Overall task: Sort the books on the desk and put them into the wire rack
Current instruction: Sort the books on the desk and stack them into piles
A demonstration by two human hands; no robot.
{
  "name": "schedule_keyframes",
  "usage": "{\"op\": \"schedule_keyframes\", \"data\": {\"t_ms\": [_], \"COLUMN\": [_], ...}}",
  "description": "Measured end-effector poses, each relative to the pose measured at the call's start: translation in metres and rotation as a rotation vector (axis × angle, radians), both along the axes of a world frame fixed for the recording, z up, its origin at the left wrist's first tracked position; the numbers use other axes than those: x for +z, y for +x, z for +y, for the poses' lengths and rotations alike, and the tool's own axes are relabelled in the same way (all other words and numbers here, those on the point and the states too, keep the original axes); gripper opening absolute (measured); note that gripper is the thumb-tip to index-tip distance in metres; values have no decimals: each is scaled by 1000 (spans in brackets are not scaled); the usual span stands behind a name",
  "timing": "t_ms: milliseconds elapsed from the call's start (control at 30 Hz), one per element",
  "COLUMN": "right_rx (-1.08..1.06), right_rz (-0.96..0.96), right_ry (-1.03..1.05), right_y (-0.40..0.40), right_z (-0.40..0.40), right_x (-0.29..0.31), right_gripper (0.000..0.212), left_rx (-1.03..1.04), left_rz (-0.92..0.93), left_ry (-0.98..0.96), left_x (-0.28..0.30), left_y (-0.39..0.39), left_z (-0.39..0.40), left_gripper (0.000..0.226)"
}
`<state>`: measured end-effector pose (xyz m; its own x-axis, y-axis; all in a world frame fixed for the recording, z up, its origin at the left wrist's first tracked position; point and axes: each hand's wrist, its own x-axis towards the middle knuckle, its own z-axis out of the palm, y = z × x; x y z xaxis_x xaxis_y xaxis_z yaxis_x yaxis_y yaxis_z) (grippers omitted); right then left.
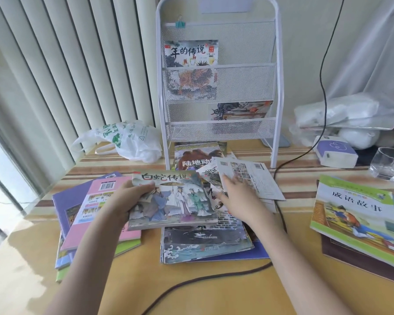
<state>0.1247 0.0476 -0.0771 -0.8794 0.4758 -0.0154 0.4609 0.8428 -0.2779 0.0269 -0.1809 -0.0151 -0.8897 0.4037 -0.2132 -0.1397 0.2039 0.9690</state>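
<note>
My left hand [127, 198] grips the left edge of a thin picture book with painted robed figures [178, 201], held just above the middle pile of picture books [205, 244]. My right hand [234, 189] lies with straight fingers on a white-backed book [257, 180] on the same heap. The white wire rack [218, 71] stands at the back of the desk with one book in its upper pocket [191, 53] and another in the lower pocket [241, 110]. A pink and purple stack [87, 212] lies left, a green-edged book [355, 219] right.
A white plastic bag [125, 142] sits left of the rack. A black cable [214, 278] runs across the yellow desk. At the right are a clear glass [389, 162], a small white box [334, 153] and wrapped white items. Vertical blinds hang behind.
</note>
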Motion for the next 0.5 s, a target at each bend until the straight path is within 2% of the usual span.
{"op": "schedule_keyframes", "data": {"t_ms": [67,133,300,433,500], "right_rx": [47,48,-103,-224,-226], "right_rz": [66,164,413,577,640], "right_ry": [168,275,250,329,314], "right_y": [3,6,11,20,27], "right_z": [-6,-12,-2,8,10], "right_x": [7,15,34,49,53], "right_gripper": [50,51,44,56,57], "left_rx": [-21,-65,-140,-163,-155], "left_rz": [-1,21,36,42,56], "left_ry": [-15,-84,-88,-104,-179], "left_x": [-2,0,7,-4,-14], "left_y": [-4,-6,-5,-1,2], "left_z": [-1,-2,4,31,47], "left_gripper": [20,33,30,20,29]}}
